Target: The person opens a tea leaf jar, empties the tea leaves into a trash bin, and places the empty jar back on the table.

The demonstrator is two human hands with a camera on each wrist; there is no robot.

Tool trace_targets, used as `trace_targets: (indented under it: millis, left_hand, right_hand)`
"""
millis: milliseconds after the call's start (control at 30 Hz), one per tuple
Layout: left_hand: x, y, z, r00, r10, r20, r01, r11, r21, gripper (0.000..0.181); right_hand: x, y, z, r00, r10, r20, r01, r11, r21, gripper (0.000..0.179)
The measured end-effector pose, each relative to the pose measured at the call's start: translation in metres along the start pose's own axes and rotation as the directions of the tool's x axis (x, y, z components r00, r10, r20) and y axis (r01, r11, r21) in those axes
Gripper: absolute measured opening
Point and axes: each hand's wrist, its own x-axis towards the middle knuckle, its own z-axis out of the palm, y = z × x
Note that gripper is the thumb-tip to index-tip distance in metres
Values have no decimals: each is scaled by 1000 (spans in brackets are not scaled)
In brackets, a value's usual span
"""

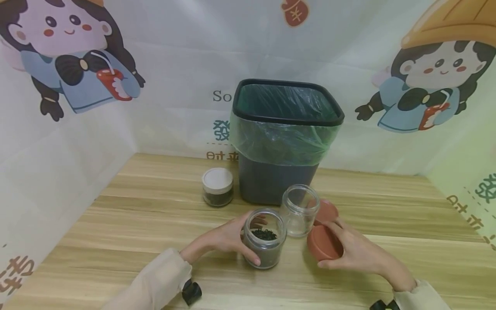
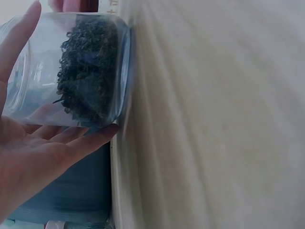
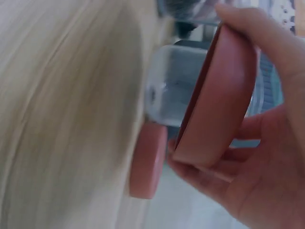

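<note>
My left hand (image 1: 228,237) is wrapped around a lidless glass jar (image 1: 269,257) that stands upright on the table. Dark dried tea leaves (image 2: 90,69) fill its lower part, toward the base. With its thumb and fingers, my right hand (image 1: 362,252) grips a reddish-brown round lid (image 1: 323,244) by the edge, tilted on its side above the wood. Another lid (image 3: 147,160) of the same colour lies flat on the table just behind it. Between the hands, a little farther back, a second clear glass jar (image 1: 297,221) stands without a lid.
A dark waste bin (image 1: 271,181) lined with a green translucent bag rises behind the jars. Left of the bin sits a short jar with a white lid (image 1: 218,180) and dark contents. Printed cloth walls (image 1: 174,86) enclose the wooden table (image 1: 155,206) at the back and sides.
</note>
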Motion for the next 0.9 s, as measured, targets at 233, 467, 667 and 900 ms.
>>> trace_targets:
  millis: [233,467,667,900]
  left_hand:
    - [-1,-3,4,999,-34,-36,35,999,29,97]
    - [-1,-6,4,999,-38,-25,41,992,123,98]
    - [0,-8,5,999,-30,-26,34,987,159,97]
    - [0,-8,7,997,-24,-67,35,984,175,92]
  right_hand:
    - [4,16,16,1000,25,-1,-25,998,-61,90]
    - [8,18,20,1000,29,4,-28,998,-55,91]
    - [12,20,22,998,69,10,-68,996,-59,86]
    - [15,22,25,997,75,-11,-75,995,-64,83]
